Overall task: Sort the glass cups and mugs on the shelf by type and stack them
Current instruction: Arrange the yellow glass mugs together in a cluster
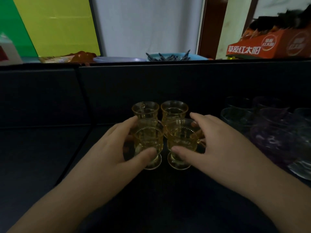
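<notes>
Four amber footed glass cups w/ handles stand in a tight 2x2 cluster on the dark shelf surface (50,157), roughly mid-frame. Back-left amber cup (145,109) and back-right amber cup (174,108) stand upright, side by side, nearly touching, w/ no hand on them. Left hand (116,145) wraps the front-left amber cup (149,140): thumb across the near side low on the bowl, index finger curled round the far side near the rim. Right hand (217,137) grips the front-right amber cup (182,140) the same way, thumb on the near side above the foot, fingers curled behind it by the handle. Both front cups sit upright just in front of the back pair, feet almost touching each other. To the right, apart from the amber group, a cluster of dark blue and purple glass cups (269,125); exact count hard to tell in the dim light. Behind the shelf's back edge: an orange cardboard box (262,46) w/ white lettering, a blue plastic basket (170,57), a pale purple bowl (117,59).
</notes>
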Demonstrator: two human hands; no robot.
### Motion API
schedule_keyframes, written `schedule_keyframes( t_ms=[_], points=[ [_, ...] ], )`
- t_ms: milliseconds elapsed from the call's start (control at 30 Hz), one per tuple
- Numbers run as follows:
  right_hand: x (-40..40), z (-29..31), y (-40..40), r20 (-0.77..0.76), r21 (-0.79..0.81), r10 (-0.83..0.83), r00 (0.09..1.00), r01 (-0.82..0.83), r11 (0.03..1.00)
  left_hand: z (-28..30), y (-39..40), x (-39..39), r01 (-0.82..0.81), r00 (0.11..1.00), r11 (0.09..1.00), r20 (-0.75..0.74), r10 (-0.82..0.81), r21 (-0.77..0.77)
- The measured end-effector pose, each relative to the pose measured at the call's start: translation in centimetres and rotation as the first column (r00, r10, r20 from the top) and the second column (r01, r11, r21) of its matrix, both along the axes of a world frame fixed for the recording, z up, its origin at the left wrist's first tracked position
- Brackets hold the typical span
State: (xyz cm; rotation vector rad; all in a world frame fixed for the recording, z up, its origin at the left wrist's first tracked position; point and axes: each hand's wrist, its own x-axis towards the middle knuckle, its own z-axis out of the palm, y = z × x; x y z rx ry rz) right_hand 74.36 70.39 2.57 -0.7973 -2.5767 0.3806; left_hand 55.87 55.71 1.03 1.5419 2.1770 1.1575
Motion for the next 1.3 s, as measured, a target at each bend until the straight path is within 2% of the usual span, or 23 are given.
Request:
schedule_keyframes(
  t_ms=[67, 100, 200, 300, 400, 500, 667, 867, 1033, 1100, 1200, 1300],
  points=[
    [0.5, 1.5, 0.2, 0.004, -0.032, 0.006, 1.000, -0.006, 0.999, 1.0, -0.4, -1.2, 0.006, 0.992, 0.999, 0.124, -0.013, 0.050],
    [0.7, 2.3, 0.6, -0.008, -0.011, -0.001, 1.000, 0.001, 1.000, 1.4, -0.3, -2.0, -0.011, 0.991, 0.997, 0.136, 0.001, 0.074],
    [-0.1, 5.1, 2.9, 0.012, 0.103, -0.037, 0.999, 0.036, 0.994, 2.3, 1.6, -5.2, -0.084, 0.996, 0.996, 0.001, 0.084, 0.036],
    [-2.6, 6.9, 6.4, 0.190, 0.204, 0.021, 0.982, -0.060, 0.977, 3.0, 4.5, -7.5, -0.026, 0.988, 0.997, -0.156, 0.014, -0.073],
    [-5.2, 6.9, 9.3, 0.444, 0.089, 0.137, 0.886, -0.195, 0.977, 3.3, 6.7, -8.5, 0.123, 0.957, 0.978, -0.242, -0.162, -0.168],
    [-6.6, 6.0, 10.9, 0.556, -0.063, 0.240, 0.796, -0.247, 0.967, 3.2, 8.2, -8.8, 0.191, 0.936, 0.954, -0.250, -0.248, -0.232],
    [-7.3, 5.3, 11.8, 0.528, -0.060, 0.276, 0.803, -0.289, 0.955, 3.0, 8.9, -9.5, 0.184, 0.906, 0.953, -0.336, -0.259, -0.240],
    [-8.0, 5.4, 11.6, 0.538, -0.029, 0.284, 0.794, -0.319, 0.947, 3.2, 9.1, -9.6, 0.152, 0.911, 0.950, -0.335, -0.243, -0.274],
    [-8.2, 5.7, 11.4, 0.537, 0.128, 0.187, 0.822, -0.298, 0.946, 3.0, 9.0, -9.9, 0.120, 0.904, 0.960, -0.372, -0.211, -0.252],
    [-8.1, 5.6, 11.6, 0.531, 0.082, 0.188, 0.826, -0.271, 0.959, 3.0, 9.0, -9.9, 0.130, 0.903, 0.960, -0.371, -0.218, -0.247],
    [-7.9, 5.5, 11.8, 0.537, -0.108, 0.274, 0.798, -0.257, 0.960, 3.1, 8.9, -9.8, 0.158, 0.899, 0.958, -0.365, -0.241, -0.241],
    [-7.8, 5.1, 11.8, 0.511, -0.145, 0.288, 0.810, -0.249, 0.958, 3.1, 8.8, -9.9, 0.153, 0.898, 0.961, -0.373, -0.232, -0.231]
  ],
)
